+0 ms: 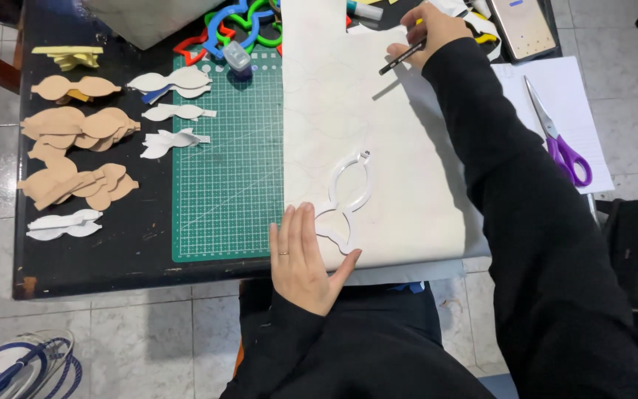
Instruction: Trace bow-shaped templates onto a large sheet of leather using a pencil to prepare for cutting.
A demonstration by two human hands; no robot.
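Note:
My left hand point(304, 258) lies flat, fingers together, on the near edge of a large white sheet point(378, 125), pressing beside a white bow-shaped outline template point(345, 199) that rests on the sheet. The thumb touches the template's lower end. My right hand point(431, 31) is stretched to the far side of the table and grips a black pencil point(402, 58), its tip over the sheet's far part. Both sleeves are black.
A green cutting mat point(230, 162) lies under the sheet's left side. Tan and white bow-shaped cutouts point(75, 155) are spread on the dark table point(112, 251) to the left. Coloured plastic templates point(238, 26) and a small bottle point(238, 58) sit at the far edge. Purple-handled scissors point(559, 137) and a phone point(520, 26) lie to the right.

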